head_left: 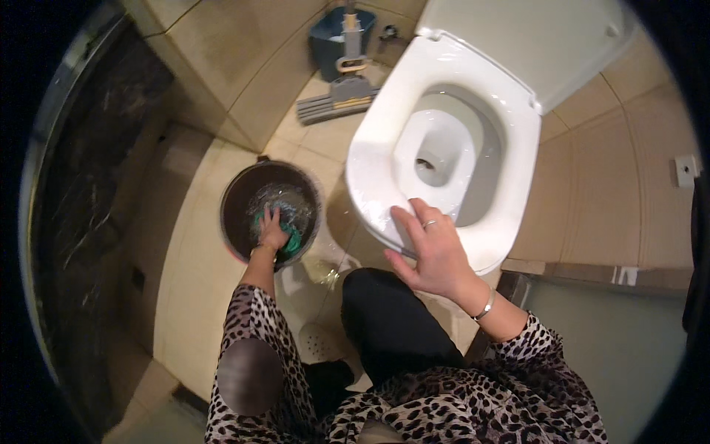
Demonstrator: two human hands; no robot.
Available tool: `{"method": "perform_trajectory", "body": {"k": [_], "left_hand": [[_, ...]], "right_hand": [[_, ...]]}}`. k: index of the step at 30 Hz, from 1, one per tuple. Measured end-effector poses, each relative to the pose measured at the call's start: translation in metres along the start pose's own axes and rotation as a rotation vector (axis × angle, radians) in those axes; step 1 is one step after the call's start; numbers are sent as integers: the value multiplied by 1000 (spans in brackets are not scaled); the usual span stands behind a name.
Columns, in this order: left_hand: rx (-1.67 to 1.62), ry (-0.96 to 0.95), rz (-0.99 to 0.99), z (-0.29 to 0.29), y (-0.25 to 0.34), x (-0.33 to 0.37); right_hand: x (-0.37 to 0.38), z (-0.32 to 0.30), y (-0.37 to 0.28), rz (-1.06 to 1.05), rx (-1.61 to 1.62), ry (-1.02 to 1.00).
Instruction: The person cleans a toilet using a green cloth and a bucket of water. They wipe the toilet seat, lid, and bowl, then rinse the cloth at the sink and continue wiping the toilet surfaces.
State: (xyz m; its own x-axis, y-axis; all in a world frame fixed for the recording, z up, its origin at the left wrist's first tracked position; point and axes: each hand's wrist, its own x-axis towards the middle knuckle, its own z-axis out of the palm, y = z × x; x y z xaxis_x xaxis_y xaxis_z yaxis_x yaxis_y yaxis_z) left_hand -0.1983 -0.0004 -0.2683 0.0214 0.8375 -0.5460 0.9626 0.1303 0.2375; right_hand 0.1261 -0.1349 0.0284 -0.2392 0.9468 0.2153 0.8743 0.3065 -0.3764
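Note:
My left hand (pixel 273 235) reaches down into a dark round bucket (pixel 235 194) of rippling water. It grips a wet green cloth (pixel 293 238), part of which lies under the palm and fingers. On the right, my right hand (pixel 436 251) rests at the front of the white toilet seat (pixel 373 194), fingers apart and nothing held in them; a ring and a bracelet show on it. The toilet bowl (pixel 451 177) stands uncovered, with a small dark spot at its bottom. Its lid (pixel 518 37) is raised at the back.
Behind the bucket, a grey sponge mop (pixel 336 103) leans by a blue-green bin (pixel 325 52) in the corner. A tiled wall (pixel 222 59) juts out at the left, near a dark marbled panel (pixel 81 185). My knee (pixel 392 318) is close to the toilet's front.

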Motion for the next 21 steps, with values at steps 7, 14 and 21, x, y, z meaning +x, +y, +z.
{"method": "perform_trajectory", "body": {"k": [7,14,21], "left_hand": [[-137,-316,-29,-12,-9,-1],[-1369,-165,-20,-145,43,-70],[-1315,-132,379,-231,180,-172]], "right_hand": [[1,0,-2,30,40,-38],[1,6,-8,15,96,40],[31,8,5,23,541,308]]}}
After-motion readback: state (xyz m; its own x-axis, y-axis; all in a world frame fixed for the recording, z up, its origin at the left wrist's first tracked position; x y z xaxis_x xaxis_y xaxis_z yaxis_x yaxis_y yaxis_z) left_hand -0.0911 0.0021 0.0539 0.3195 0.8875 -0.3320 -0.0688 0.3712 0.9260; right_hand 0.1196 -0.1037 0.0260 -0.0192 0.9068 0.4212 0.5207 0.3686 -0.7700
